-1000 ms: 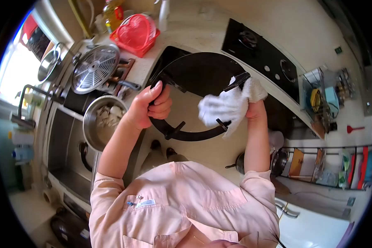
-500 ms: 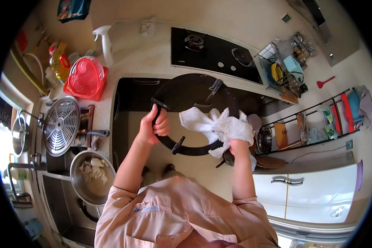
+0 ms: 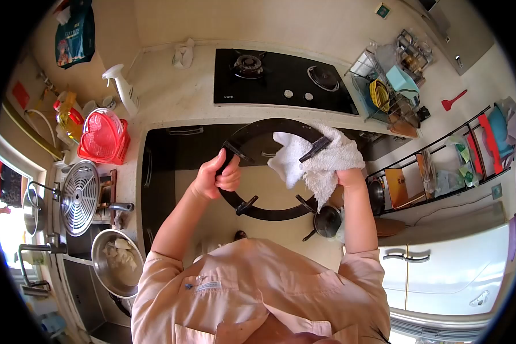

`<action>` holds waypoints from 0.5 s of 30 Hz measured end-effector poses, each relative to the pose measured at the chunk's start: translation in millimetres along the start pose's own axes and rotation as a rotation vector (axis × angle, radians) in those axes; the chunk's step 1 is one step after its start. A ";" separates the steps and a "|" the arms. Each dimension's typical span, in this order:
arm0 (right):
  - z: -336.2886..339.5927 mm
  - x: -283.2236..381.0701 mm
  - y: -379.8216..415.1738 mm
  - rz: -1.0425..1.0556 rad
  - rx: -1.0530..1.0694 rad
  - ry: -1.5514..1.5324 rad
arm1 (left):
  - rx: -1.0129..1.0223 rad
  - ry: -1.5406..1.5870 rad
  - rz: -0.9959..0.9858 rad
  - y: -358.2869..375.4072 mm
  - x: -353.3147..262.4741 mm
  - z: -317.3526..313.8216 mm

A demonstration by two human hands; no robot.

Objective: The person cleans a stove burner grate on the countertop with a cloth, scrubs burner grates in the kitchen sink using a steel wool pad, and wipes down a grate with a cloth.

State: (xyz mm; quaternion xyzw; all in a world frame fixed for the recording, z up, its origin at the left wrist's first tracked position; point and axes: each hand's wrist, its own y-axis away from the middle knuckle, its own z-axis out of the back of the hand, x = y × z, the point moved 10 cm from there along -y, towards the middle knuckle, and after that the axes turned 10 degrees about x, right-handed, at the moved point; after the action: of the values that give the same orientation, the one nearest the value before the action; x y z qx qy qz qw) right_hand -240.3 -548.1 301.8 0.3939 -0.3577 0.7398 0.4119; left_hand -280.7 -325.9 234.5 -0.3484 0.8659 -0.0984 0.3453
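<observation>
A black ring-shaped stand [image 3: 269, 214] with several short prongs is held up in front of my body. My left hand [image 3: 217, 175] grips its left side, fingers wrapped round the rim. On the right, my right hand [image 3: 350, 178] holds a white cloth [image 3: 332, 160], which is draped over the ring's upper right side and hangs down inside it. The cloth hides most of my right fingers. Beyond the ring is the black gas hob [image 3: 278, 86] on the counter.
At left are a red basket [image 3: 104, 143], a spray bottle [image 3: 120, 89], a round slotted rack [image 3: 80, 198] and a steel pot [image 3: 117, 264] by the sink. A dish rack [image 3: 384, 94], a wall rack [image 3: 436, 172] and a black pan [image 3: 327, 222] are at right.
The cloth has moved up along the ring's right side with my right hand, uncovering the lower right rim. My left hand keeps its grip, and the view has shifted.
</observation>
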 end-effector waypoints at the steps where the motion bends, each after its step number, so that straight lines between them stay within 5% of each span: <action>1: 4.9 -3.6 -6.4 0.081 -0.050 -0.448 | 0.008 -0.007 -0.034 -4.4 -1.5 -2.1; 2: 5.9 2.2 -7.9 0.119 0.007 -0.581 | -0.034 -0.031 -0.069 -6.8 -3.7 -0.7; 5: 34.1 -36.4 2.0 -0.058 -0.191 -0.211 | -0.118 -0.075 -0.177 -16.7 -16.1 -2.0; 12: -23.9 -10.6 3.9 0.000 -0.336 -0.895 | -0.208 0.001 -0.331 -26.5 -54.4 5.5; 15: -31.3 34.1 5.2 0.125 -0.333 -0.885 | -0.125 0.079 -0.306 -27.1 -50.0 23.7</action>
State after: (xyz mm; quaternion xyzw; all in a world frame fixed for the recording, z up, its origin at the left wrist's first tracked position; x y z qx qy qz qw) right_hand -265.9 -512.4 317.2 0.5772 -0.6356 0.4570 0.2322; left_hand -224.5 -310.6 254.6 -0.4927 0.8202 -0.1093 0.2695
